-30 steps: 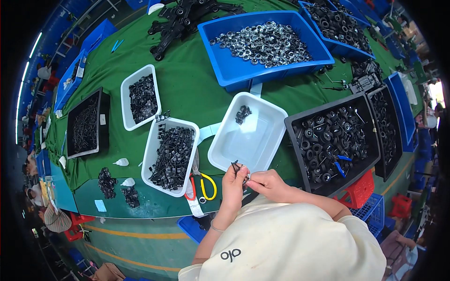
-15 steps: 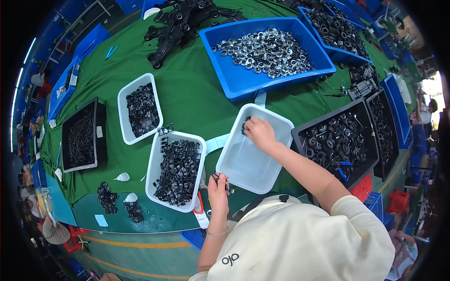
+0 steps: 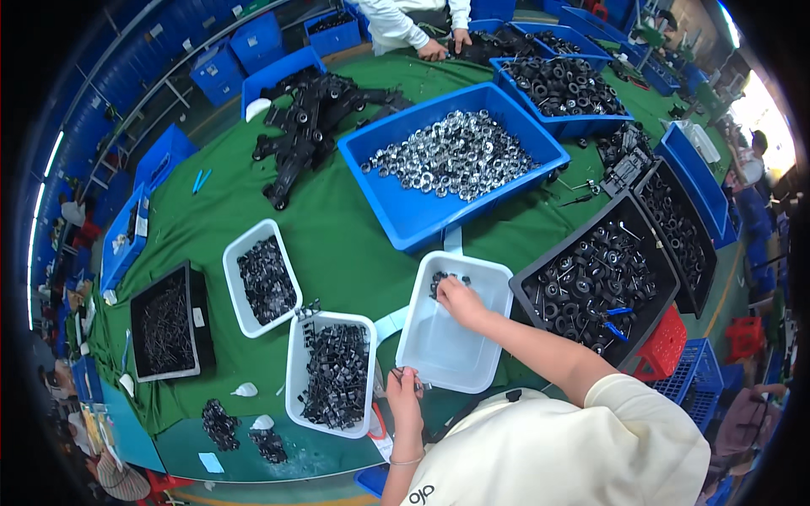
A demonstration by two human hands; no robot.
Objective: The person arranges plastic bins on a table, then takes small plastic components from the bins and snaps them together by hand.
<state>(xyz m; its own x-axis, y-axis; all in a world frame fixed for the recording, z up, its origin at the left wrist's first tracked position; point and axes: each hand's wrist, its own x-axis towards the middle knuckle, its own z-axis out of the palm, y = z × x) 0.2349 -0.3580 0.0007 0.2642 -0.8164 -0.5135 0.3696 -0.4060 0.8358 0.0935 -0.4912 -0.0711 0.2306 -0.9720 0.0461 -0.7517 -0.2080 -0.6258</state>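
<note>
My right hand [image 3: 460,304] reaches into a pale white tray [image 3: 434,358] in front of me. Its fingers are pinched together beside a few small black parts [image 3: 438,282] at the tray's far end; whatever is between the fingertips is hidden. Close to the tray's near left corner, my left hand [image 3: 405,400] is closed around a small dark part [image 3: 424,386] that pokes out past the fingers. Just left of that hand stands a white bin [image 3: 372,358] heaped with small black plastic clips [image 3: 333,379].
Another white bin [image 3: 229,278] of black pieces lies farther left, beside a black crate [image 3: 202,337] of thin rods. Beyond the tray is a blue bin [image 3: 384,211] of shiny rings. A black crate [image 3: 527,291] of small wheels stands right. Across the table, a person's hands [image 3: 445,46] handle dark parts.
The view has tilted up, so the table sits lower and another person's hands now show at the far side. More black parts show beside my right fingertips; my left hand stays closed.
</note>
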